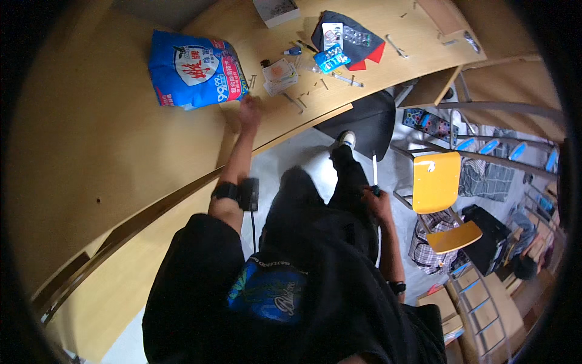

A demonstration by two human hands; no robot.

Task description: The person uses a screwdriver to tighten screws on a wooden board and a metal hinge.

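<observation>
A blue, plump plastic bag [200,70] with pink and white printing stands on the wooden desk at the upper left. My left hand [249,113] is closed at its lower right corner, apparently pinching the edge; the fingertips are partly hidden. Down by my right leg, my right hand [378,203] is wrapped round a tool [375,173] with a dark handle and a long, straight, pale shaft or blade pointing away from me. Its exact kind is not clear.
On the desk [339,103] lie several screws or bolts, paper cards [280,76], a blue blister pack [331,59] and a dark cloth [345,36]. A black seat [367,124] is beneath the desk edge. A yellow chair [436,182] and plaid bag [430,242] stand right.
</observation>
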